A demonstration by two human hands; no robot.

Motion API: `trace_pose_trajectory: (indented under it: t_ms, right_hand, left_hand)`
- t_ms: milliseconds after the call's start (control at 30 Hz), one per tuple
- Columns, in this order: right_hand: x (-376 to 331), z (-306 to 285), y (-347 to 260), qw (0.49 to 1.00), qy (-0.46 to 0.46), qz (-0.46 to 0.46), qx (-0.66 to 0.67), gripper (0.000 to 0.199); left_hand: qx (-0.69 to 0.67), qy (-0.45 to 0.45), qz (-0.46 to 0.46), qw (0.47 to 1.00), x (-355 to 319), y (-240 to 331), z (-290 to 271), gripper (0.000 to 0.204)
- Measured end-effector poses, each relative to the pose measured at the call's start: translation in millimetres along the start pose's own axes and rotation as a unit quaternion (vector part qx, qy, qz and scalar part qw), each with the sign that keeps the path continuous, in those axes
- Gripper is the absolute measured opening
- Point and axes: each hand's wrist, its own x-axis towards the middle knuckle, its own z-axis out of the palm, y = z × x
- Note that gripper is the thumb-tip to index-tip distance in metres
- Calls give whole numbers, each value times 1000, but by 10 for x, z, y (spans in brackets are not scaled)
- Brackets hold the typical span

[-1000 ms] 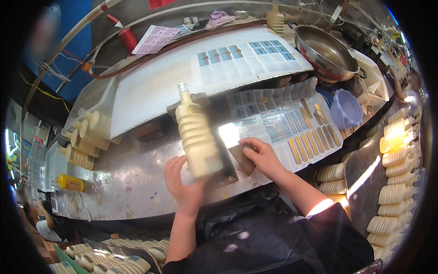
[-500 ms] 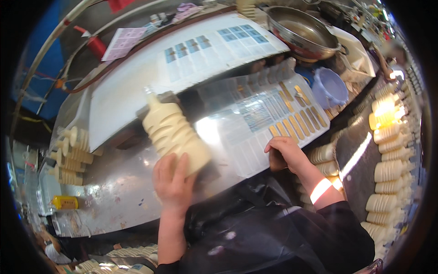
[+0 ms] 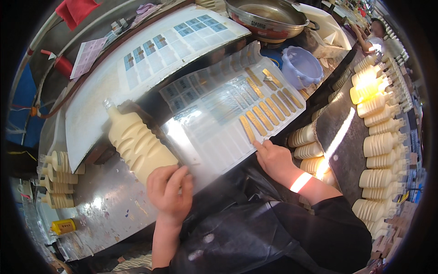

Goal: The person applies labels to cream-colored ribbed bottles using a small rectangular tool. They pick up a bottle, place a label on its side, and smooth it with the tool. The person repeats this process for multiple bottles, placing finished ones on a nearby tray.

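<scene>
A cream plastic bottle (image 3: pixel 134 144) with wavy ridges and a clear neck lies slanted over the metal table, beside a dark holder. My left hand (image 3: pixel 169 194) is at its base, fingers curled and closed against it, hiding the bottom edge. My right hand (image 3: pixel 276 160) pinches the lower end of a gold label strip (image 3: pixel 247 129) at the near edge of a clear label sheet (image 3: pixel 210 150). The strip sits at an angle to its neighbours. More gold strips (image 3: pixel 273 109) and blue-grey labels stay on the sheet.
A white board (image 3: pixel 105 98) with blue labels stands behind the bottle. Cream bottles are stacked at the left (image 3: pixel 59 176) and in rows at the right (image 3: pixel 378 146). A lilac bucket (image 3: pixel 301 68), a metal pan (image 3: pixel 269 20) and a yellow container (image 3: pixel 63 227) are around the table.
My right hand has come onto the sheet's near edge and taken hold of a gold strip. My left hand has shifted round the bottle's base. The whole view has turned.
</scene>
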Motion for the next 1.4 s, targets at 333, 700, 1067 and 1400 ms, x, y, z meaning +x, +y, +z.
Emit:
trace_pose_trajectory:
  t_ms: [333, 700, 1067, 1400]
  right_hand:
    - [77, -121, 12, 997, -38, -15, 66, 47]
    - [592, 6, -68, 997, -43, -22, 61, 38]
    - [557, 142, -471, 980, -183, -72, -14, 51]
    - [209, 214, -391, 968, -68, -212, 115, 26]
  left_hand:
    - [-98, -39, 8, 994, 168, 136, 278, 24]
    - [-116, -32, -31, 992, 44, 100, 286, 20]
    - [-177, -57, -36, 982, -48, 60, 306, 19]
    - [-270, -252, -275, 888, -117, 96, 273, 29]
